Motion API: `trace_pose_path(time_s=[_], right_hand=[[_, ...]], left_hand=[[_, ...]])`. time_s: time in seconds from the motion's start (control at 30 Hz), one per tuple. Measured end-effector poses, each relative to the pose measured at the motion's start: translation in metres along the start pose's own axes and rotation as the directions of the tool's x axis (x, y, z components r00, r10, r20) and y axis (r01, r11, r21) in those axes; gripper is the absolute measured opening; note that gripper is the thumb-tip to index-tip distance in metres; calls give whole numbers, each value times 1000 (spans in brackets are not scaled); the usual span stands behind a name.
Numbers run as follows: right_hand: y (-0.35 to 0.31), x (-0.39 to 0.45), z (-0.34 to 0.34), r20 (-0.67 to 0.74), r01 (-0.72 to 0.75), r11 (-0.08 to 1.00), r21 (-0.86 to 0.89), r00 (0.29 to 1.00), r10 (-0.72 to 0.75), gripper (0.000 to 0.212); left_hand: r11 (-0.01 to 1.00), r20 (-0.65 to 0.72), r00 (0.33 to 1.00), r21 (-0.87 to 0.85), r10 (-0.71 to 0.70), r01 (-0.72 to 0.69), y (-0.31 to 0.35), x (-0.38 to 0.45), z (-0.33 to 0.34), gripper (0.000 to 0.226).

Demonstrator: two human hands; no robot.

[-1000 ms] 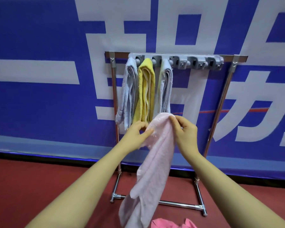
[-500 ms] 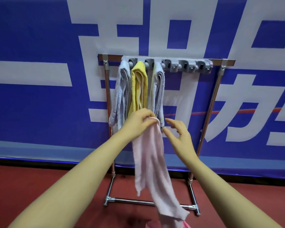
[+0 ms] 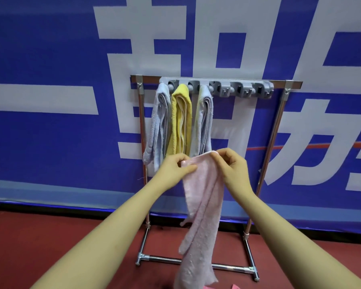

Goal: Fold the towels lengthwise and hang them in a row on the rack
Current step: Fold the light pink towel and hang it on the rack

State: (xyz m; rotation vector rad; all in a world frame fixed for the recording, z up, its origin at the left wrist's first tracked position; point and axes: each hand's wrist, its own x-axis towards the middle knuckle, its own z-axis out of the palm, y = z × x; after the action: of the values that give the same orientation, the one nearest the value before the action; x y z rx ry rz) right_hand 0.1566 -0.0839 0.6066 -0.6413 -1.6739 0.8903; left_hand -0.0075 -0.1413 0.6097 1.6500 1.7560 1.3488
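Head view, pink towel (image 3: 200, 205) pinched between left hand (image 3: 175, 170), right hand (image 3: 231, 167)

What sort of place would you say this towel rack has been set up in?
Probably an indoor sports hall or staged recording space, not a home: a large blue banner with big white characters fills the wall, the floor is red court-like surfacing, and the rack is freestanding chrome.

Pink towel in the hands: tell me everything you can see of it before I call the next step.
The pink towel is pale, nubbly terry cloth, doubled into a long narrow strip. The left hand and right hand pinch its top edge in front of the rack, below the three hung towels. It hangs free toward the red floor, its lower end uneven, and it touches no hook.
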Motion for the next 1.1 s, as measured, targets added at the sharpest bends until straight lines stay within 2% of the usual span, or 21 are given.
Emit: trace_pose_path(time_s=[0.07, 0.13, 0.2, 0.33, 0.5, 0.57, 0.7, 0.8, 0.93, 1.1], right_hand=[[0, 0, 1, -67, 2, 1000, -5, 998, -2, 13], [3, -1, -1, -121, -14, 1000, 1, 993, 14, 14], [8, -3, -2, -134, -41, 999, 11, 990, 42, 16], [18, -12, -6, -57, -132, 991, 22, 989, 133, 16], [10, -15, -2, 105, -165, 982, 91, 982, 155, 8], [4, -11, 0, 115, -145, 983, 115, 985, 132, 8], [-2, -4, 1, 104, -68, 997, 33, 993, 64, 10], [-6, -1, 0, 75, -67, 996, 52, 995, 63, 13], [-8, -1, 3, 118, -98, 989, 113, 989, 85, 8], [-6, -1, 1, 98, -72, 994, 82, 993, 64, 9]], left_hand=[[983, -52, 995, -168, -81, 71, -6, -4, 5, 10], [915, -98, 976, -378, -195, 145, -6, -6, 10, 7], [885, -157, 962, -446, -225, 134, -3, -4, 12, 9], [945, -256, 965, -326, -57, -31, 15, 5, 7, 7], [976, -128, 987, -178, 102, -124, 34, 12, 6, 7], [980, -109, 988, -155, 106, -123, 35, 14, 8, 2], [985, -93, 991, -130, 100, -111, 35, 16, 4, 9], [987, -84, 993, -130, 86, -97, 33, 14, -1, 13], [981, -82, 996, -192, 23, -39, 31, 9, 1, 14], [981, -43, 999, -193, 1, -9, 33, 6, 2, 30]])
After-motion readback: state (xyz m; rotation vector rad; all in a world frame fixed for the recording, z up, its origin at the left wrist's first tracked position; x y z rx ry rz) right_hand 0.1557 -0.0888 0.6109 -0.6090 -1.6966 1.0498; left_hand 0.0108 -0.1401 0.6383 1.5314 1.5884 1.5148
